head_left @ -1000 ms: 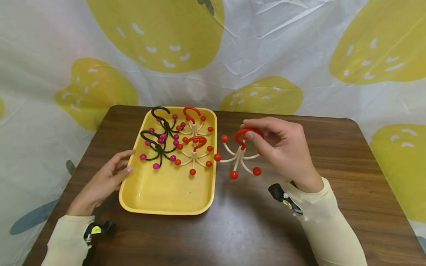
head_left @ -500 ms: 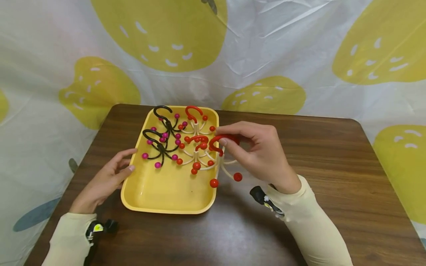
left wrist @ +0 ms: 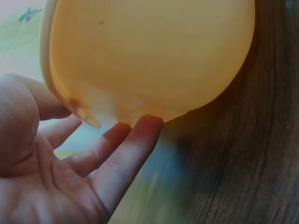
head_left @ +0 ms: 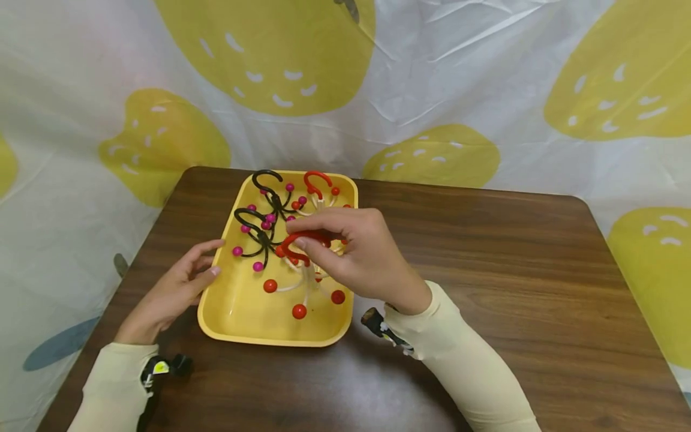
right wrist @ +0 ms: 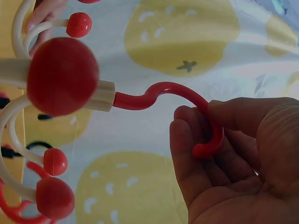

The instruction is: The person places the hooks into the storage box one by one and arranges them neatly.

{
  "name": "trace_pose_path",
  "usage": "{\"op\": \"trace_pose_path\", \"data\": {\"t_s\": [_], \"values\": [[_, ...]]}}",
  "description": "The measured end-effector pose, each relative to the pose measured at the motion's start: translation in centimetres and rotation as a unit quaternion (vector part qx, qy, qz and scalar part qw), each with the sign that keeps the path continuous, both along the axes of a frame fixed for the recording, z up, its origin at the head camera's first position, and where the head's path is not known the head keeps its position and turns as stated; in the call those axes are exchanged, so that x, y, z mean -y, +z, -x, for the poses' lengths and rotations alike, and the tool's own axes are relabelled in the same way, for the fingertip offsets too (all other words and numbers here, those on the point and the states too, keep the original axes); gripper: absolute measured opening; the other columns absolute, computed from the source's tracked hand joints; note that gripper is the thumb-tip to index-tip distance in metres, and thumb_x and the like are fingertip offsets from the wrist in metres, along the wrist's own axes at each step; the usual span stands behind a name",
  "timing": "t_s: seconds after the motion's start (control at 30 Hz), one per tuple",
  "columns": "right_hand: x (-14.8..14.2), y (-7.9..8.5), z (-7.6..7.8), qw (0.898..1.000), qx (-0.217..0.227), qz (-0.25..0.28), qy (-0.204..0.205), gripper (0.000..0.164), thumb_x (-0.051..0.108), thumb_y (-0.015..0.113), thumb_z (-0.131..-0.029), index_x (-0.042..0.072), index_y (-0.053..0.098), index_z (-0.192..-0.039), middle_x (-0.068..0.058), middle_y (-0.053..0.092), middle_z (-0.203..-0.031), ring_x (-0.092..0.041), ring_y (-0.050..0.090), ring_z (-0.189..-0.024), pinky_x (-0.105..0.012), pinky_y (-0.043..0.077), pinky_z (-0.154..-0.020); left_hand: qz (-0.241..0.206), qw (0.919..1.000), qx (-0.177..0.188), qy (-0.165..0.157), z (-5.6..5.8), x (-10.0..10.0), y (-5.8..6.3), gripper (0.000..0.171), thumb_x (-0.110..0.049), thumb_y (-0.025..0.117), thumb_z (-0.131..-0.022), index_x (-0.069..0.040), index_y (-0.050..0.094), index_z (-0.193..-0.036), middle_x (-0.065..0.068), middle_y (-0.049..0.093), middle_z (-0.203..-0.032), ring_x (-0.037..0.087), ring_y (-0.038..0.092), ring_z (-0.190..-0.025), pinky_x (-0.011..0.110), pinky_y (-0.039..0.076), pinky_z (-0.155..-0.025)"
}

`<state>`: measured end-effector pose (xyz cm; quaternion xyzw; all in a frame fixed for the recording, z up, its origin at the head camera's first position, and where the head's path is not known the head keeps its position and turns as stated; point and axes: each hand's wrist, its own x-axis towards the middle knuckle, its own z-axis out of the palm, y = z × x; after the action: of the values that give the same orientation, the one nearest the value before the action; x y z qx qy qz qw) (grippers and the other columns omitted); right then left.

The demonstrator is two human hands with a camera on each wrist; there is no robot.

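My right hand (head_left: 358, 255) pinches the red hook of a cream multi-arm hanger (head_left: 306, 277) with red balls on its arm ends, held upright over the yellow tray (head_left: 237, 333). In the right wrist view the hook (right wrist: 161, 87) runs between thumb and fingers. My left hand (head_left: 173, 294) is at the tray's left rim; in the left wrist view, its fairly straight fingers touch the tray's outer wall (left wrist: 154, 56). Inside the tray stand another red-hooked hanger (head_left: 318, 174) at the back and two black hangers (head_left: 263, 238) with magenta balls. A further red-hooked one is mostly hidden behind my right hand.
The tray stands on a dark brown wooden table (head_left: 513, 288). Behind the table hangs a white cloth (head_left: 410, 78) with large yellow fruit prints. A small black camera is strapped to each wrist.
My right hand has carried the red-and-cream hanger leftward, from right of the tray to over it. My left hand has stayed at the rim.
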<state>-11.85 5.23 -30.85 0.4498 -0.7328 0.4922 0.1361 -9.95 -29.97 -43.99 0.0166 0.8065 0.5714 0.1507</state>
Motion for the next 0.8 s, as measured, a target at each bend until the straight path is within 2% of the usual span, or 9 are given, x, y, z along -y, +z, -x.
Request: {"op": "trace_pose_path", "data": {"t_s": [0.23,0.33,0.43,0.53,0.8], "values": [[2.9,-1.1,0.6,0.999,-0.004,-0.028,0.014,0.019,0.006,0.077,-0.094,0.003,0.081,-0.113,-0.005,0.082,-0.102,-0.003,0.072,-0.084,-0.016,0.058,-0.078,-0.005,1.0,-0.002,0.0,0.0,-0.1,0.1,0.061,-0.023,0.051,-0.113,-0.016,0.024,-0.167,0.035,0.045,-0.149,0.018,0.071,-0.104,0.043,0.066,-0.077],[4.1,-1.9,0.9,0.999,0.003,-0.045,0.017,0.018,0.006,0.077,-0.095,0.003,0.081,-0.112,-0.005,0.082,-0.103,-0.002,0.071,-0.084,-0.014,0.057,-0.079,0.001,1.0,0.0,0.001,0.0,-0.2,0.2,0.061,-0.023,0.052,-0.113,-0.017,0.024,-0.167,0.034,0.046,-0.149,0.022,0.07,-0.107,0.044,0.066,-0.078],[5.2,-2.7,1.1,0.998,0.023,-0.056,0.025,0.018,0.007,0.077,-0.095,0.003,0.081,-0.112,-0.005,0.082,-0.101,0.0,0.068,-0.079,-0.013,0.056,-0.074,0.004,1.0,0.001,-0.001,0.1,-0.3,0.1,0.06,-0.023,0.051,-0.113,-0.018,0.025,-0.167,0.034,0.046,-0.15,0.029,0.069,-0.113,0.044,0.066,-0.08],[6.0,-3.4,1.2,0.997,0.043,-0.065,0.03,0.017,0.007,0.077,-0.096,0.004,0.082,-0.112,-0.004,0.082,-0.1,0.0,0.063,-0.074,-0.015,0.054,-0.069,0.001,1.0,0.0,-0.005,0.2,-0.3,0.1,0.06,-0.023,0.05,-0.113,-0.018,0.024,-0.167,0.035,0.045,-0.151,0.03,0.069,-0.114,0.044,0.066,-0.08],[7.6,-4.5,1.7,0.991,0.083,-0.102,0.029,0.017,0.007,0.074,-0.098,0.004,0.081,-0.113,-0.003,0.082,-0.101,-0.001,0.062,-0.073,-0.015,0.053,-0.07,-0.016,0.9999,0.001,-0.005,0.1,-0.4,0.0,0.06,-0.023,0.049,-0.114,-0.015,0.024,-0.167,0.035,0.045,-0.15,0.015,0.071,-0.104,0.042,0.065,-0.079]]}}
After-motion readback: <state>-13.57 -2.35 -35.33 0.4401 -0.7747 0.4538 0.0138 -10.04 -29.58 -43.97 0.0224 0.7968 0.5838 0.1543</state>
